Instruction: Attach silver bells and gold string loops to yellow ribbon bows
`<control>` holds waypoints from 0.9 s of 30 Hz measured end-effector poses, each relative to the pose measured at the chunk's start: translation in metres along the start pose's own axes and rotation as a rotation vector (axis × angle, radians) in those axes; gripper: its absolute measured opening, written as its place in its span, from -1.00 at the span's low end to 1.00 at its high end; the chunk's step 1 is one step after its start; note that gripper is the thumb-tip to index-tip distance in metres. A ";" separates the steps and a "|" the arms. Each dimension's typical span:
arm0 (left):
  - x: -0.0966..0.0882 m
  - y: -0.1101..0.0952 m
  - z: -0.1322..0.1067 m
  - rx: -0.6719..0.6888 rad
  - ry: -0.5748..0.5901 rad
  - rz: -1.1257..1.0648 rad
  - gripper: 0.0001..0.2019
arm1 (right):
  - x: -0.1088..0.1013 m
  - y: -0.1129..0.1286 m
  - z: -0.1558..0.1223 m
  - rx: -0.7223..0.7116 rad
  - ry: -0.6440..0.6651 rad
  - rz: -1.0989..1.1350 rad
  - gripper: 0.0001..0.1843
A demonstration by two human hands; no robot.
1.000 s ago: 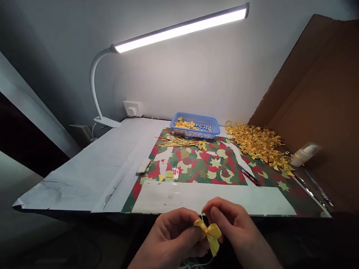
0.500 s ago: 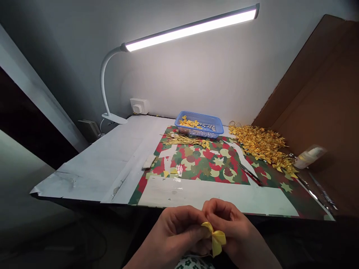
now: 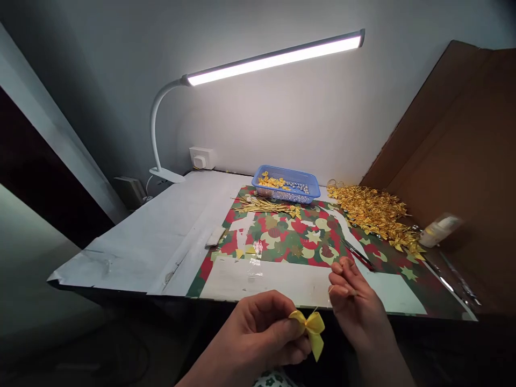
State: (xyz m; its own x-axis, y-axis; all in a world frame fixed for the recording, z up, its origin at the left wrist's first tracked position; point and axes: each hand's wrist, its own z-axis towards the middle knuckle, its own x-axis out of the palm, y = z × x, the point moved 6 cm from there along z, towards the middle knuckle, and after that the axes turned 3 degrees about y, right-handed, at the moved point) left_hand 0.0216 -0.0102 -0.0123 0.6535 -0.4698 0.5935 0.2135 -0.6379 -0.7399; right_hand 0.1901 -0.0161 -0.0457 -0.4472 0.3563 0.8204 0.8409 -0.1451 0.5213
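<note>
Just off the table's front edge, my left hand (image 3: 266,330) pinches a yellow ribbon bow (image 3: 313,327) between thumb and forefinger. The bow's loops and one tail show, while its left side is partly behind the fingers. A fine pale strand stands up from near its knot. To the right and higher, my right hand (image 3: 355,295) is closed in a pinch, apart from the bow. Whatever its fingertips hold, if anything, is too small to make out. Below my right hand lies the white strip (image 3: 266,279) along the table's front.
A blue basket (image 3: 286,169) holds yellow bows and shiny beads. Gold wire-like stems (image 3: 262,205) lie before it. At right sit a heap of gold bows (image 3: 366,209), a bottle (image 3: 438,230), tweezers (image 3: 358,255) and a cardboard panel (image 3: 463,140). A lamp (image 3: 278,56) hangs above.
My right hand has pulled away from the bow, up and to the right. My left hand keeps hold of the bow. The view has tilted slightly.
</note>
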 end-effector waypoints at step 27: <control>0.002 -0.023 -0.015 0.139 -0.074 0.327 -0.83 | 0.000 0.041 -0.041 -0.434 -0.054 -0.680 -0.71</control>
State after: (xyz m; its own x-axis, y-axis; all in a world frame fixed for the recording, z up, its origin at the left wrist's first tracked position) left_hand 0.0071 -0.0055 0.0102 0.7531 -0.5870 0.2973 0.0779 -0.3691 -0.9261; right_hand 0.2121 -0.0602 -0.0141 -0.7935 0.5382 0.2841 0.1920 -0.2217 0.9560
